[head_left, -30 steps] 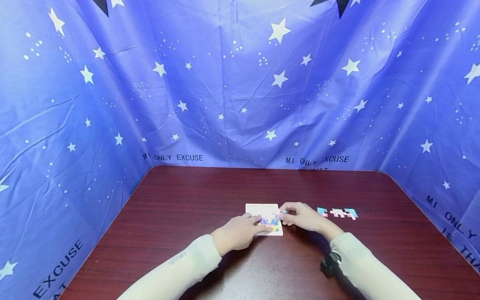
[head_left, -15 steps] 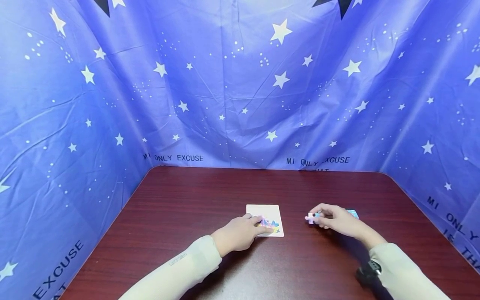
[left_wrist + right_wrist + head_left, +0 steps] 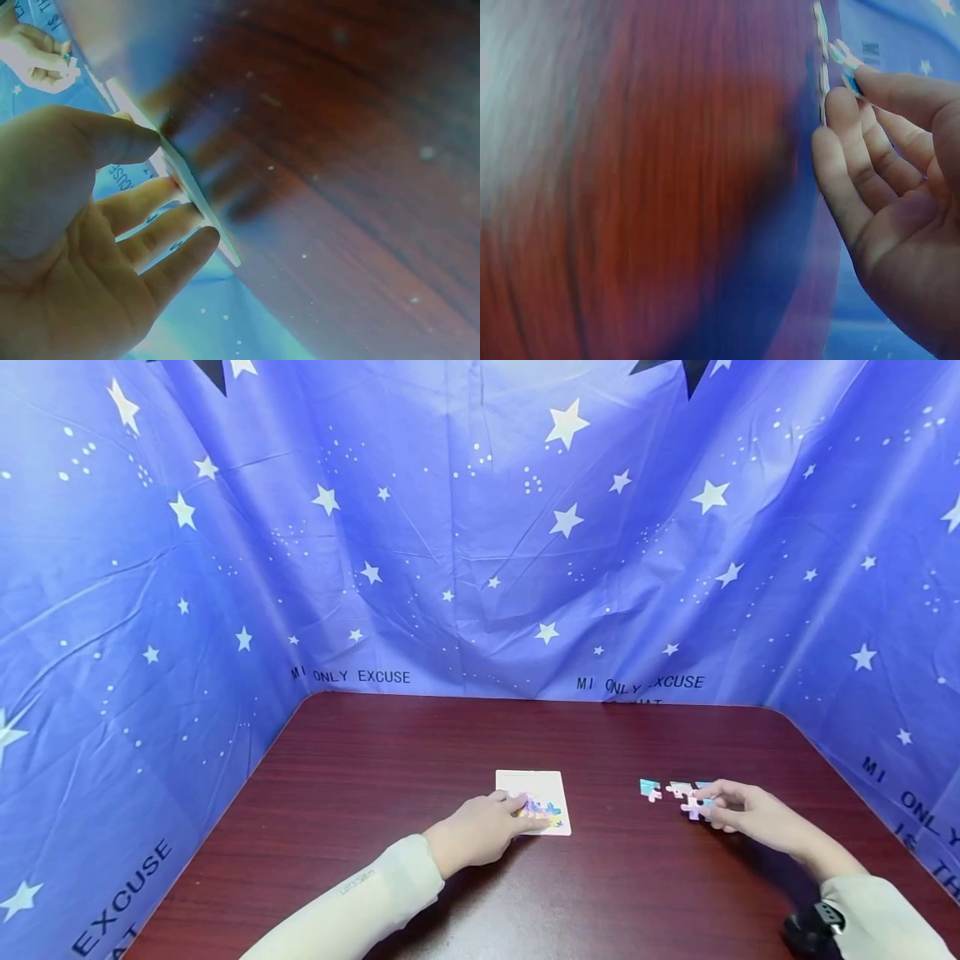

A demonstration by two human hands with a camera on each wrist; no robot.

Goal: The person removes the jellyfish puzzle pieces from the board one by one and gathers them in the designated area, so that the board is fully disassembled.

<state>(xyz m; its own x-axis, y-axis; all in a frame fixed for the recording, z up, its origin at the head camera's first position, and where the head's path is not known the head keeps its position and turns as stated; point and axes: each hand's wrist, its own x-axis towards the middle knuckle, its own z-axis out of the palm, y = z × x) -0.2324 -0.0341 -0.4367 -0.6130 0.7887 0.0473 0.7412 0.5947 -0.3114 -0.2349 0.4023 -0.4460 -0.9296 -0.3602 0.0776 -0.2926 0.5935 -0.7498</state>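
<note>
My left hand [image 3: 476,831] rests on a thin white puzzle board [image 3: 529,781], its fingers over the partly filled, colourful lower half. In the left wrist view the fingers lie fairly straight against the board and the thumb touches its near edge. To the right, my right hand [image 3: 761,818] pinches a pink and blue puzzle piece [image 3: 692,808] between thumb and fingertips. The right wrist view shows that same puzzle piece [image 3: 844,58] raised off the table. Close behind it lie a few loose pieces: a blue corner piece [image 3: 648,787], a pinkish piece [image 3: 678,789] and one partly hidden piece [image 3: 703,784].
Everything stands on a dark red wooden table [image 3: 420,735]. A blue curtain [image 3: 480,552] with white stars encloses it at the back and both sides. A black device [image 3: 813,931] is worn at the right wrist.
My right hand has left the board's edge and moved right with the puzzle piece, now beside the loose pieces. My left hand has stayed on the board.
</note>
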